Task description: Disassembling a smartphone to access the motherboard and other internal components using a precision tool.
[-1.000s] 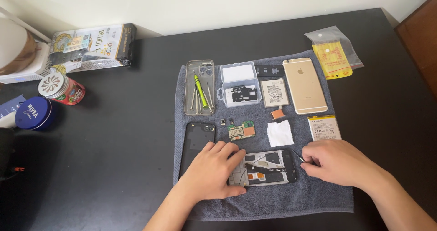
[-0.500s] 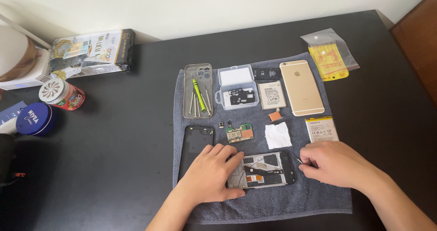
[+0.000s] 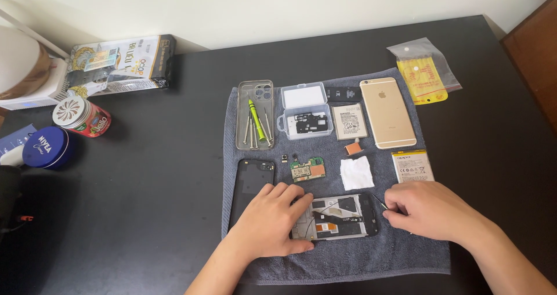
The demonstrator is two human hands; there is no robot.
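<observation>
An opened phone frame (image 3: 339,215) with bare internals lies on a grey towel (image 3: 406,254). My left hand (image 3: 271,219) rests flat on its left end, holding it down. At the frame's right end my right hand (image 3: 429,209) pinches a thin dark tool (image 3: 380,202), its tip at the frame's edge. A green circuit board (image 3: 308,170) and a black back cover (image 3: 252,184) lie just beyond my left hand.
On the towel: a clear phone case (image 3: 255,114) with screwdrivers, a small plastic box (image 3: 304,110), a gold phone (image 3: 387,112), two batteries (image 3: 412,166), a white wipe (image 3: 356,173). A plastic bag (image 3: 425,71), tins (image 3: 81,115) and a box (image 3: 119,65) sit on the black table.
Both hands stay on the phone frame; my right hand has shifted slightly at its right end. The view has drifted a little.
</observation>
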